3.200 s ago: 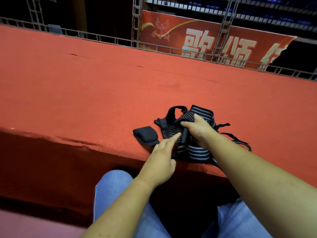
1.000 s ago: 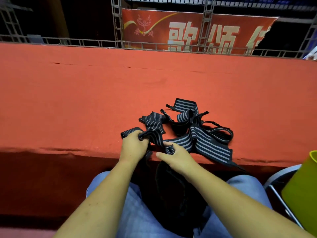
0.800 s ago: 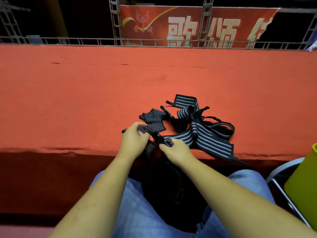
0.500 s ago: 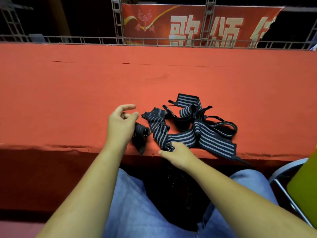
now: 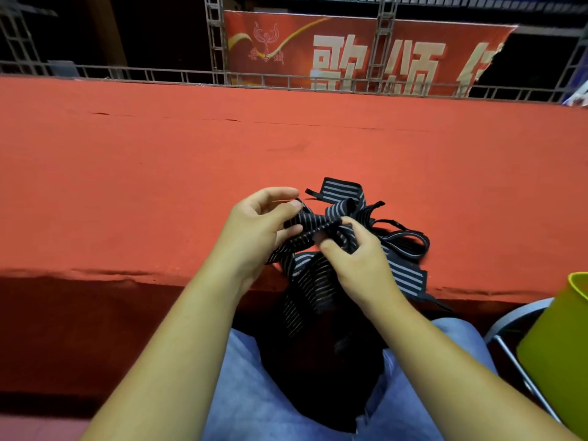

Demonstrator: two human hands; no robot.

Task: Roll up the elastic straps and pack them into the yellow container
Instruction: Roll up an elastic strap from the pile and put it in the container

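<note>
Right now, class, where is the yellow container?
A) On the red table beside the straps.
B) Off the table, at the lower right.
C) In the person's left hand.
B: the yellow container shows below the red table's front edge; the left hand and right hand pinch a striped strap.

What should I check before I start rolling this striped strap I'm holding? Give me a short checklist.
1. Left hand pinching the strap: ok.
2. Right hand pinching the same strap: ok.
3. Strap free of the pile: cannot tell, they overlap.
4. All strap length up on the table: not ok, a striped length hangs over the near edge.
5. Yellow container close by: ok, it stands beside the right arm; its inside is hidden.
</note>
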